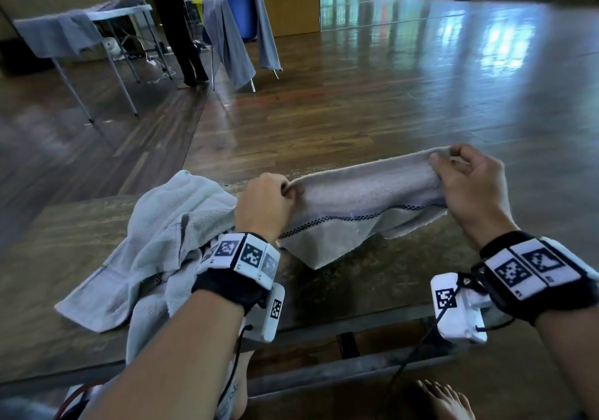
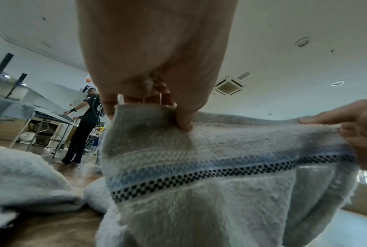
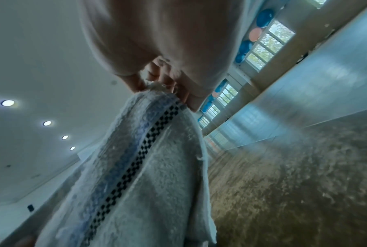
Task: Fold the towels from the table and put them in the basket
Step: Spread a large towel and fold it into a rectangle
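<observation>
A pale towel with a blue stripe and a black checkered band (image 1: 363,193) (image 2: 210,150) (image 3: 148,150) hangs stretched above the table, folded over along its top edge. My left hand (image 1: 275,193) (image 2: 174,117) pinches its left top corner. My right hand (image 1: 450,163) (image 3: 167,90) pinches the right top corner, also seen from the left wrist (image 2: 326,122). The lower corner of the towel touches the table (image 1: 372,283). A second, light towel (image 1: 162,241) (image 2: 19,175) lies crumpled on the table at the left, partly under my left forearm. No basket shows in any view.
The table's near edge (image 1: 324,325) runs below my wrists. Beyond it is wooden floor. At the back left another person (image 1: 175,14) stands by a table, and a blue chair draped with grey towels (image 1: 240,30) stands nearby. My bare foot (image 1: 444,400) shows under the table.
</observation>
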Motion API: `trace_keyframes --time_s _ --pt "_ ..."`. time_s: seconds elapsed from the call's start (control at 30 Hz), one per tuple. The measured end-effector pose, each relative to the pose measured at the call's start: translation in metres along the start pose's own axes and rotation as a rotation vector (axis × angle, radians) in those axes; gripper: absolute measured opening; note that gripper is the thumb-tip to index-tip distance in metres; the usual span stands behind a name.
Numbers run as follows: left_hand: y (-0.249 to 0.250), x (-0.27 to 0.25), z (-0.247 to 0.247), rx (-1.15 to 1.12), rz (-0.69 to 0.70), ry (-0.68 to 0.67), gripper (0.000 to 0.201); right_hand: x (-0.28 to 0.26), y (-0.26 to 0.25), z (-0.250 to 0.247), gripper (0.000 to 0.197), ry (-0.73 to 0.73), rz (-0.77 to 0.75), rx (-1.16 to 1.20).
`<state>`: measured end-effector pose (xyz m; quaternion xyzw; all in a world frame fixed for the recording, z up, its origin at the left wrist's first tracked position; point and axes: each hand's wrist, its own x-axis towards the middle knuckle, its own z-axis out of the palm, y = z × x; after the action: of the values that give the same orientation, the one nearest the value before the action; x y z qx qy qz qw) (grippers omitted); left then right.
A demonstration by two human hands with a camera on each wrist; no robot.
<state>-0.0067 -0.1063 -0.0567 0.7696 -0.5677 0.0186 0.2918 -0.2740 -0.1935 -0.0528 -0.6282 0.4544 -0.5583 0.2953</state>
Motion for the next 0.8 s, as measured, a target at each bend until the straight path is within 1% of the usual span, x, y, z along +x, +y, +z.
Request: trace_keyframes --time_s 0.07,0.13,0.17,0.2,0.23,0.3,0.33,0.37,0.4,0.43,0.5,0.53,0.57,0.6,0.67,0.7,0.73,0.8 --pt "-0.004 0.001 -0.001 -0.150 -0.028 0.000 0.045 -0.004 0.003 0.008 0.016 -0.060 -0.027 -0.040" --pt "-0.004 0.001 -0.004 -0.367 -0.066 -0.108 0.040 -0.007 0.006 0.015 0.015 -0.165 -0.048 -0.123" --pt "-0.003 0.000 -0.006 -0.404 -0.084 -0.191 0.039 -0.008 0.007 0.017 0.015 -0.236 -0.049 -0.198" --pt "-0.003 -0.002 -0.008 -0.361 -0.090 -0.297 0.040 -0.009 0.008 0.019 0.014 -0.344 -0.037 -0.286" --pt "-0.004 -0.005 -0.011 -0.236 -0.069 -0.445 0.039 -0.010 0.009 0.020 0.015 -0.503 -0.010 -0.364" --pt "-0.007 -0.012 -0.013 0.036 -0.010 -0.818 0.037 -0.017 0.011 0.024 0.016 -0.899 0.060 -0.513" --pt "-0.009 -0.015 -0.013 0.118 -0.004 -0.966 0.039 -0.021 0.011 0.026 0.016 -1.058 0.075 -0.582" --pt "-0.011 -0.018 -0.012 0.153 -0.014 -1.046 0.042 -0.024 0.012 0.029 0.016 -1.140 0.070 -0.628" --pt "-0.014 -0.019 -0.011 0.159 -0.022 -1.049 0.042 -0.026 0.011 0.032 0.016 -1.141 0.046 -0.646" --pt "-0.017 -0.019 -0.010 0.149 -0.023 -0.997 0.041 -0.027 0.011 0.037 0.017 -1.080 0.010 -0.647" --pt "-0.021 -0.016 -0.009 0.114 -0.023 -0.843 0.033 -0.027 0.010 0.047 0.017 -0.874 -0.030 -0.603" --pt "-0.024 -0.014 -0.008 0.104 -0.035 -0.782 0.029 -0.028 0.010 0.051 0.017 -0.791 -0.031 -0.557" --pt "-0.025 -0.013 -0.008 0.101 -0.055 -0.736 0.025 -0.029 0.010 0.055 0.016 -0.743 -0.037 -0.513" --pt "-0.027 -0.011 -0.008 0.096 -0.080 -0.706 0.024 -0.030 0.010 0.059 0.015 -0.727 -0.054 -0.484" --pt "-0.029 -0.010 -0.006 0.066 -0.124 -0.675 0.028 -0.032 0.010 0.069 0.013 -0.718 -0.103 -0.465" --pt "-0.030 -0.010 -0.006 0.047 -0.137 -0.657 0.029 -0.034 0.011 0.074 0.013 -0.691 -0.120 -0.458" --pt "-0.033 -0.008 -0.005 0.039 -0.141 -0.625 0.026 -0.034 0.012 0.078 0.013 -0.632 -0.125 -0.446" --pt "-0.040 -0.006 -0.004 0.056 -0.166 -0.513 0.019 -0.029 0.015 0.085 0.013 -0.444 -0.103 -0.416"
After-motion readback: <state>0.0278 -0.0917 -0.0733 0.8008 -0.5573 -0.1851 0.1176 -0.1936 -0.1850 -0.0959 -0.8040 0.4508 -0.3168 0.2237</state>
